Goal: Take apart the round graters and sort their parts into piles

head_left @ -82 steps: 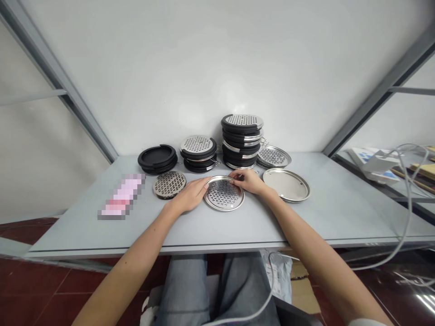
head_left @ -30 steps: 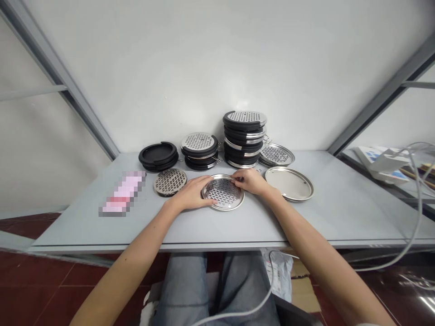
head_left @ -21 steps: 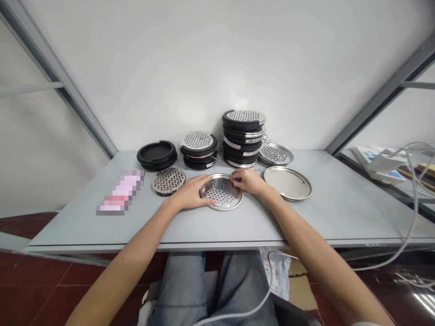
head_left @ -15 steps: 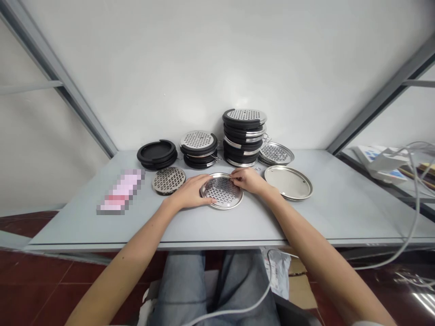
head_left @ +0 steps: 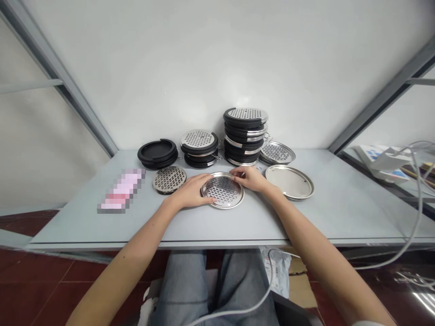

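Note:
A round metal grater plate (head_left: 224,190) with a raised rim lies flat on the grey table in front of me. My left hand (head_left: 193,192) spans its left side, the thumb on the near part and the fingers along the far left rim. At the far right rim, my right hand (head_left: 249,178) has its curled fingertips and thumb on the edge; whether a small part sits between them is hidden. To the left, near my left hand, rests a smaller stack of perforated discs (head_left: 169,179). Plain round metal plates (head_left: 290,182) lie right of my right hand.
Along the wall stand black rings (head_left: 157,153), a short stack of black-rimmed graters (head_left: 199,145), a taller stack (head_left: 245,136) and more grater plates (head_left: 277,153). A blurred pink object (head_left: 122,190) lies left. A white cable (head_left: 413,226) hangs over the right side.
The fingers of my right hand have parted slightly at the rim. My left hand stays on the grater plate, which has hardly moved; the whole view has shifted a little.

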